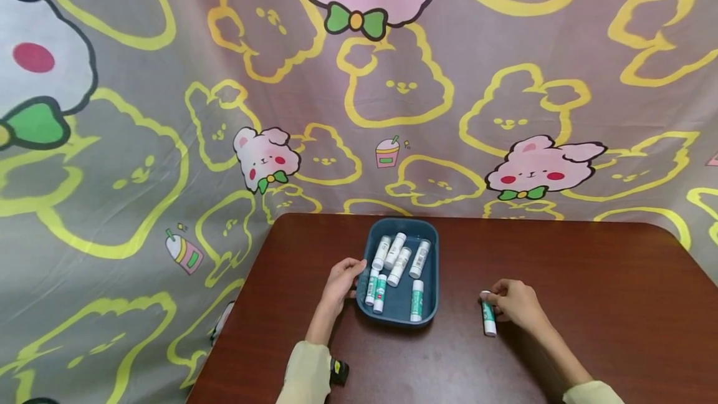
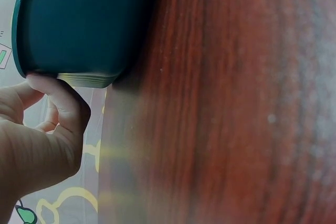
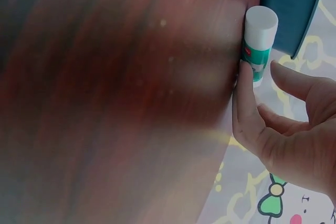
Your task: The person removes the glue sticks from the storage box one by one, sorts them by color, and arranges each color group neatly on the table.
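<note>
A dark blue plastic bin (image 1: 399, 308) stands on the table with several white glue sticks (image 1: 417, 301) lying in it, some with green labels. At its left side my left hand (image 1: 341, 280) grips the rim, with bent fingers against the bin wall (image 2: 84, 24) in the left wrist view. To the right of the bin, a single glue stick (image 1: 489, 317) with a white cap and green label lies on the table. My right hand (image 1: 516, 304) pinches this stick near its far end; the right wrist view has the glue stick (image 3: 260, 30) between thumb and fingers.
The reddish-brown wooden table (image 1: 589, 279) extends to both sides of the bin. Behind it and on the left hangs a cloth (image 1: 426, 142) with cartoon prints. A small black item (image 1: 339, 371) is at my left wrist.
</note>
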Action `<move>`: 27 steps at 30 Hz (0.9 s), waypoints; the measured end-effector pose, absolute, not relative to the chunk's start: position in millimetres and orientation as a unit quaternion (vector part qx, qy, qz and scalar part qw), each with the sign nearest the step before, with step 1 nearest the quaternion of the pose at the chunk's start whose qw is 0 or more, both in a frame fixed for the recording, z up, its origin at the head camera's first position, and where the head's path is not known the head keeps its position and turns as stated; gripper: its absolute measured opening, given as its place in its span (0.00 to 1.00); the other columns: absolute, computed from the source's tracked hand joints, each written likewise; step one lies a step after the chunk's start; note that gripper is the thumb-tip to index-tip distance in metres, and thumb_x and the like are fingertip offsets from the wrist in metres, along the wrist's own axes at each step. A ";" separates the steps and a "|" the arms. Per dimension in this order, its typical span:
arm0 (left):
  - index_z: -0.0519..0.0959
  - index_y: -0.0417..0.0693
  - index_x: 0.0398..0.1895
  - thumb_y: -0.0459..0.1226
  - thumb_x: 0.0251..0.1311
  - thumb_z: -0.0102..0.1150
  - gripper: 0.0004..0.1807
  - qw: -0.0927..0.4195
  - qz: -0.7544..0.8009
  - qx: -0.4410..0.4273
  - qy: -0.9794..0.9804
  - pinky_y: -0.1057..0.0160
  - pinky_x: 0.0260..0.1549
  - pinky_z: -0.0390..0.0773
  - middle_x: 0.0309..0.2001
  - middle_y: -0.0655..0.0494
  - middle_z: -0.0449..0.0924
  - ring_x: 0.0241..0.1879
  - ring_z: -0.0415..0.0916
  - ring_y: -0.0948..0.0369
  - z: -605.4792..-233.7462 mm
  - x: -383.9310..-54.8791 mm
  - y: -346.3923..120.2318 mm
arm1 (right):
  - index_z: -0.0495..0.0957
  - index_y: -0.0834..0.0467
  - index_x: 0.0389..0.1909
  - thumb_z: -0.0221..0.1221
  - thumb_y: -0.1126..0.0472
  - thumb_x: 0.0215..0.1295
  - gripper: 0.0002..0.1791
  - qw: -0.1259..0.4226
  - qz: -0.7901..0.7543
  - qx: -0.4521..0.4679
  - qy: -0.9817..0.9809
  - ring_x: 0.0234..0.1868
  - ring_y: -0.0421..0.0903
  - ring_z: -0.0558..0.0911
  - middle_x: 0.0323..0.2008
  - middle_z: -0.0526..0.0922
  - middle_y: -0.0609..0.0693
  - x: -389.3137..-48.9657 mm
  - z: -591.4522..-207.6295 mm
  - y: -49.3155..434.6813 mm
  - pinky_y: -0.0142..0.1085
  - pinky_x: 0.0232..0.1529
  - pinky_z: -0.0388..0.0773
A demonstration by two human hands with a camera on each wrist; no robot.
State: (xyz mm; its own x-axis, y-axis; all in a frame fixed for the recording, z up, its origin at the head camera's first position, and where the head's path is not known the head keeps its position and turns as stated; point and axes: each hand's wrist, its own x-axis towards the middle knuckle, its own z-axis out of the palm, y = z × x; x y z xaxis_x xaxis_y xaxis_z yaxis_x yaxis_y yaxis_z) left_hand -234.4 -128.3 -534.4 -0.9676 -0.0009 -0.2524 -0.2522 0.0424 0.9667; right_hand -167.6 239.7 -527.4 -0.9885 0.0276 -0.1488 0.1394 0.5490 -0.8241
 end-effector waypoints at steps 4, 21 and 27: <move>0.80 0.36 0.45 0.44 0.71 0.64 0.17 0.096 0.686 -0.089 0.716 0.69 0.17 0.72 0.26 0.55 0.72 0.25 0.68 0.63 -534.3 -233.9 -129.0 | 0.79 0.74 0.41 0.66 0.63 0.69 0.15 0.050 -0.458 0.048 0.886 0.28 0.48 0.85 0.28 0.83 0.55 -167.3 -523.1 241.2 0.40 0.27 0.85; 0.78 0.33 0.45 0.43 0.71 0.63 0.18 0.090 0.693 -0.077 0.711 0.69 0.16 0.72 0.26 0.56 0.72 0.25 0.68 0.64 -534.0 -232.1 -128.2 | 0.82 0.72 0.43 0.63 0.57 0.74 0.17 -0.010 -0.444 0.033 0.895 0.27 0.48 0.84 0.27 0.85 0.55 -166.9 -495.3 246.7 0.36 0.26 0.82; 0.76 0.28 0.48 0.41 0.73 0.61 0.20 0.095 0.689 -0.072 0.715 0.70 0.16 0.72 0.25 0.56 0.72 0.25 0.68 0.63 -523.6 -227.7 -126.9 | 0.81 0.73 0.46 0.62 0.54 0.76 0.21 -0.022 -0.445 0.025 0.895 0.28 0.50 0.86 0.29 0.86 0.56 -170.9 -487.9 242.4 0.37 0.27 0.83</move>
